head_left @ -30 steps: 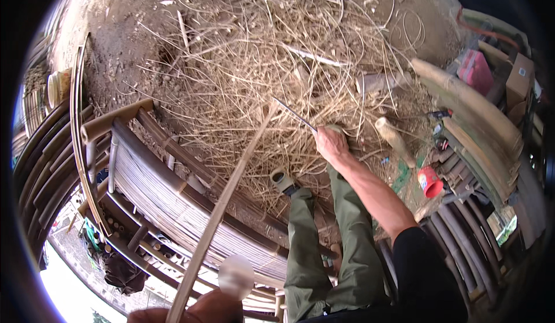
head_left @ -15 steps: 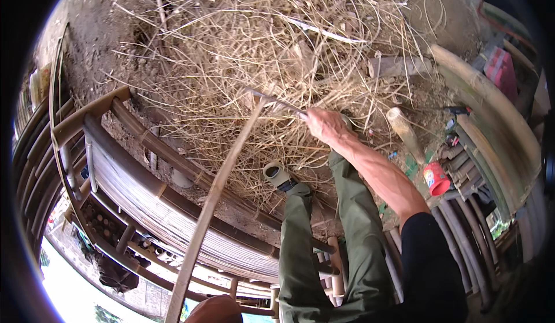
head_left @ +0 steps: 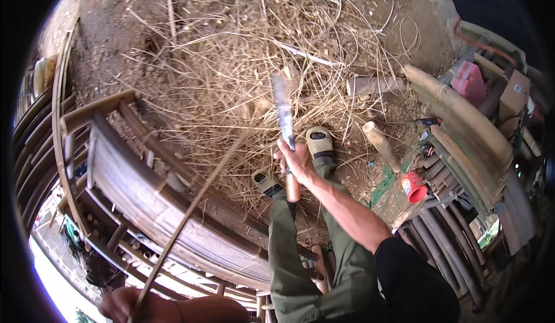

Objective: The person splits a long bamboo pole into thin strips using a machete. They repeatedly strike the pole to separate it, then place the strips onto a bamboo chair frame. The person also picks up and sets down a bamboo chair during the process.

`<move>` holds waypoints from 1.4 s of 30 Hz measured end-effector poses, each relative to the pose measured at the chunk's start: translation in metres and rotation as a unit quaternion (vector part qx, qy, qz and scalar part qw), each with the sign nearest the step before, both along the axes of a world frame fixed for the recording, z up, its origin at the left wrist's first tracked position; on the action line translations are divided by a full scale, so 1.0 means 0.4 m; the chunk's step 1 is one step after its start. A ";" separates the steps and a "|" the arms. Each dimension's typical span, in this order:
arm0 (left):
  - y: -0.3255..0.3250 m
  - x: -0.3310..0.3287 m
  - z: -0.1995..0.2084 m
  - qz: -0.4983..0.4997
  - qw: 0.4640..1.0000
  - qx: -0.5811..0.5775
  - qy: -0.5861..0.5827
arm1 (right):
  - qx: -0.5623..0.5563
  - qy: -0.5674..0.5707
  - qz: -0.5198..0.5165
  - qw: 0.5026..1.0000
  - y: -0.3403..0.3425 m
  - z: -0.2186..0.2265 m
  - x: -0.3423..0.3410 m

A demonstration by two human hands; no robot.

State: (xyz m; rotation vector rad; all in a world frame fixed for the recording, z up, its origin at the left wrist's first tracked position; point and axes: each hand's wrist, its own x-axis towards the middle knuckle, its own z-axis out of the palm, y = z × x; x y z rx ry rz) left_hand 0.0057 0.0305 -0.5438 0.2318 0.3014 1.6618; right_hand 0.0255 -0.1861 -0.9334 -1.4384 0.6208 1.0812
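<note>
My right hand (head_left: pixel 297 160) is closed round a large knife (head_left: pixel 283 106), near where the blade meets its brown wooden handle. The blade, slightly blurred, points away from me over the shavings. At the lower left edge my left hand (head_left: pixel 118 304), smeared by motion, is closed on a long thin bamboo strip (head_left: pixel 193 204). That strip slants up and right, its far end fading among the shavings left of the knife. Beneath the knife are my feet in tan clogs (head_left: pixel 319 141).
Bamboo shavings (head_left: pixel 231 63) litter the dirt floor. A bamboo bench (head_left: pixel 133 178) stands on the left, partly under the strip. To the right are a short bamboo piece (head_left: pixel 381 144), a red cup (head_left: pixel 414 186), split bamboo (head_left: pixel 462 109), a pink object (head_left: pixel 469 83) and a cardboard box (head_left: pixel 513 94).
The knife has swung from lying across the strip's end to pointing away, apart from it. My left hand has come into view at lower left, and the strip has shifted left and down.
</note>
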 end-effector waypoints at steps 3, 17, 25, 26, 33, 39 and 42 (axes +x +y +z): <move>-0.001 -0.119 0.079 -0.109 0.904 0.073 0.406 | 0.089 0.104 -0.284 0.949 0.087 0.279 0.014; -0.337 -0.841 0.436 -0.183 0.897 -0.237 0.326 | 0.063 -0.179 -0.136 0.972 0.179 1.067 0.117; -0.298 -0.958 0.664 -0.303 0.441 0.271 0.800 | 0.084 -0.325 -0.014 0.942 0.398 1.355 -0.067; -0.264 -0.984 0.618 -0.300 0.407 0.260 0.823 | 0.113 -0.334 -0.001 0.936 0.422 1.374 -0.083; -0.144 -1.240 0.507 -0.589 0.666 0.025 0.457 | -0.056 -0.616 0.258 0.742 0.598 1.578 -0.220; -0.127 -1.216 0.580 -0.411 0.783 -0.097 0.457 | 0.059 -0.794 0.392 0.461 0.535 1.628 -0.423; -0.115 -1.195 0.605 -0.314 0.788 -0.072 0.524 | 0.110 -0.769 0.473 0.415 0.532 1.603 -0.552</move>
